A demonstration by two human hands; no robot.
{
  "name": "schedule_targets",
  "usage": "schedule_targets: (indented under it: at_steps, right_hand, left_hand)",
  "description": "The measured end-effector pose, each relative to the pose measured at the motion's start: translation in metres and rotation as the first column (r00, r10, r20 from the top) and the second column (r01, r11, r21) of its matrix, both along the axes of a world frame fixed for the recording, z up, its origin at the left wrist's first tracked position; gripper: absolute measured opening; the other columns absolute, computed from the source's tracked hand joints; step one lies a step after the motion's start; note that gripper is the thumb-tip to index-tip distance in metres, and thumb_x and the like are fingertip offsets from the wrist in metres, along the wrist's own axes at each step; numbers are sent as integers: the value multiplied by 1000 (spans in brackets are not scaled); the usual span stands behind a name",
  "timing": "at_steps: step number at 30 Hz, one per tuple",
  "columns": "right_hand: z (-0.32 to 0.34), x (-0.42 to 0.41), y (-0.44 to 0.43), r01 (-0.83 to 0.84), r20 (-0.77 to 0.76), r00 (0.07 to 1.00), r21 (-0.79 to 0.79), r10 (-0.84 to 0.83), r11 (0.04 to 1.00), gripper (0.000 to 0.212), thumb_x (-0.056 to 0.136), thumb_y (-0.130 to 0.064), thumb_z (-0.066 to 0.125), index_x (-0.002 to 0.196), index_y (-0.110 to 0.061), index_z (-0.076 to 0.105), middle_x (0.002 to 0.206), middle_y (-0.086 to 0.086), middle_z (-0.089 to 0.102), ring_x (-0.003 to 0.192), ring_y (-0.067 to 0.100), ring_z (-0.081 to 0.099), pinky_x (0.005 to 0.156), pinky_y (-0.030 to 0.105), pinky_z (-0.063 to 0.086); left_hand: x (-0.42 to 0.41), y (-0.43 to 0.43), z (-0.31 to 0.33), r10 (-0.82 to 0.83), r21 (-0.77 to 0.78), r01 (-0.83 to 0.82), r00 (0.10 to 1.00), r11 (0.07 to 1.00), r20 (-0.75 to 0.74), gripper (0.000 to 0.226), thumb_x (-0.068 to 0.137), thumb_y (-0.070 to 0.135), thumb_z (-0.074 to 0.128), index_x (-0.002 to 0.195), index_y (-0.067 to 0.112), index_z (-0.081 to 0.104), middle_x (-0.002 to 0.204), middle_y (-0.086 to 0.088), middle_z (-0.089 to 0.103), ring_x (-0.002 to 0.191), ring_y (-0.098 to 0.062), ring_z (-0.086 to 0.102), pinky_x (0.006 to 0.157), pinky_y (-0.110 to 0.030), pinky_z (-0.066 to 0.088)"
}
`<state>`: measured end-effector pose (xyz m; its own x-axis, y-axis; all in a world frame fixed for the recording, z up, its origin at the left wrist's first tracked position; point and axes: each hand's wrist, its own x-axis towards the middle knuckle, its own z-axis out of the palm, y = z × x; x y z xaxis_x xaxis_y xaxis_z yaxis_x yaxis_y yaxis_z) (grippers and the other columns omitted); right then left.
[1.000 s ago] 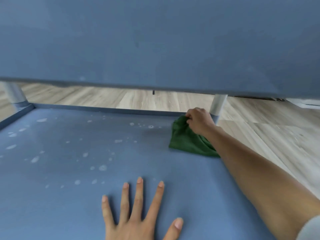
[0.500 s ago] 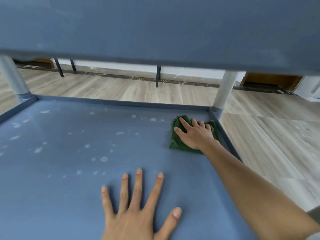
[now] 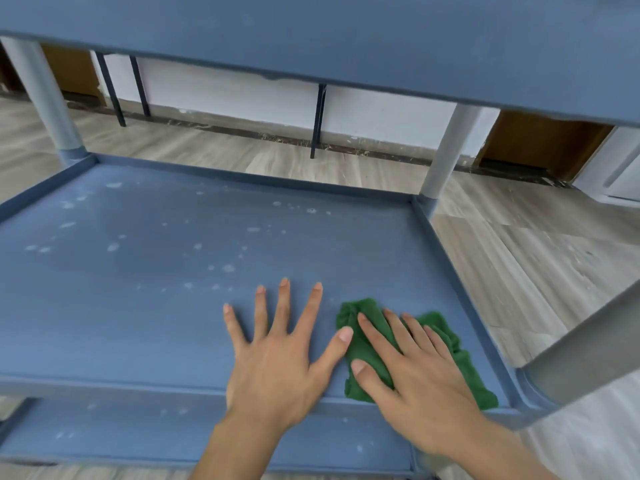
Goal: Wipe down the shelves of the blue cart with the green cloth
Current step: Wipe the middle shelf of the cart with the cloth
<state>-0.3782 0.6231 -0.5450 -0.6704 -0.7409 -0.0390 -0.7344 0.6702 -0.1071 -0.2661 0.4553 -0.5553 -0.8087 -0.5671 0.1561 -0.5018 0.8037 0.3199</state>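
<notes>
The blue cart's middle shelf (image 3: pixel 145 271) fills the view, speckled with pale spots across its left and centre. The crumpled green cloth (image 3: pixel 464 368) lies at the shelf's near right corner. My right hand (image 3: pixel 412 372) presses flat on the cloth with straight, spread fingers. My left hand (image 3: pixel 277 355) rests flat on the bare shelf just left of the cloth, fingers spread, its thumb tip touching the cloth's edge. The underside of the upper shelf (image 3: pixel 311 36) hangs overhead.
Grey cart posts stand at the far left (image 3: pixel 45 102), far right (image 3: pixel 446 150) and near right (image 3: pixel 581 348) corners. A raised rim (image 3: pixel 446 258) borders the shelf. A lower shelf (image 3: pixel 173 431) shows below. Wooden floor (image 3: pixel 540 258) lies to the right; dark metal legs (image 3: pixel 318 119) stand by the wall.
My right hand has dragged the green cloth from the far right corner toward me to the near right corner. Its fingers went from gripping to flat. My left hand stayed flat on the shelf.
</notes>
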Motion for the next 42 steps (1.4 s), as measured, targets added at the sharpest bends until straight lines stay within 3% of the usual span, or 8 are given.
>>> schedule_targets:
  at_steps: [6, 15, 19, 22, 26, 33, 38, 42]
  right_hand:
    - [5, -3, -6, -53, -22, 998, 28, 54, 998, 67, 93, -70, -4, 156, -45, -8, 168, -11, -2, 155, 16, -6, 126, 40, -2]
    - [-1, -74, -110, -45, -5, 999, 13, 45, 999, 70, 95, -67, 2, 158, -38, -1, 168, -8, 0, 155, 20, -3, 126, 46, 1]
    - [-7, -123, -176, -11, -1, 1000, -1, 11, 1000, 72, 94, -68, 1, 158, -37, 2, 169, -6, 2, 155, 22, -1, 125, 50, 3]
    - [-8, -160, -225, 21, -5, 1000, -8, -21, 1000, 73, 93, -68, 1, 158, -37, 3, 169, -2, 3, 155, 26, -1, 124, 55, 4]
    - [-6, -200, -280, 73, -5, 997, -37, -73, 997, 71, 93, -69, 6, 157, -38, 3, 168, 10, 3, 154, 32, -2, 121, 60, 8]
    - [-3, -235, -336, 134, -43, 989, -159, -143, 978, 54, 94, -65, 21, 135, -31, 28, 143, 14, 31, 132, 37, 29, 110, 56, 26]
    - [-4, -250, -353, 136, -82, 984, -202, -155, 970, 51, 93, -65, 19, 122, -26, 37, 130, 13, 41, 121, 35, 36, 101, 53, 31]
    - [-3, -251, -355, 118, -105, 985, -177, -138, 977, 54, 93, -64, 19, 123, -24, 40, 131, 14, 43, 120, 35, 37, 100, 53, 31]
  left_hand:
    - [14, -14, 8, 93, -39, -93, 995, 995, -21, 79, 82, 86, -11, 153, 53, -5, 169, 2, 3, 153, -32, -11, 109, -68, -21]
    - [55, -60, 13, 243, -134, -231, 966, 964, 87, 85, 76, 84, -18, 153, 53, -6, 169, -1, 0, 152, -36, -15, 109, -70, -18]
    - [54, -66, 12, 222, -102, -209, 965, 972, 136, 81, 85, 83, 5, 152, 46, 28, 163, -8, 28, 152, -40, 10, 111, -76, -1]
    - [46, -71, 5, 179, -128, -171, 982, 977, 57, 75, 85, 80, 29, 142, 38, 52, 151, -13, 48, 143, -44, 34, 108, -80, 15]
    - [37, -83, -7, 168, -217, -174, 985, 961, -46, 72, 85, 80, 34, 135, 36, 61, 144, -16, 55, 135, -48, 44, 105, -80, 20]
    - [32, -93, -7, 207, -262, -191, 978, 946, 33, 71, 78, 85, 36, 118, 38, 72, 126, -15, 67, 115, -49, 60, 94, -77, 38]
    - [30, -107, -10, 260, -425, -225, 965, 877, 26, 40, 94, 49, 33, 118, 42, 64, 109, -9, 73, 93, -40, 71, 79, -64, 49]
    - [23, -103, -11, 267, -362, -268, 962, 893, -53, 64, 82, 79, 35, 117, 42, 73, 120, -13, 70, 108, -46, 65, 86, -75, 45]
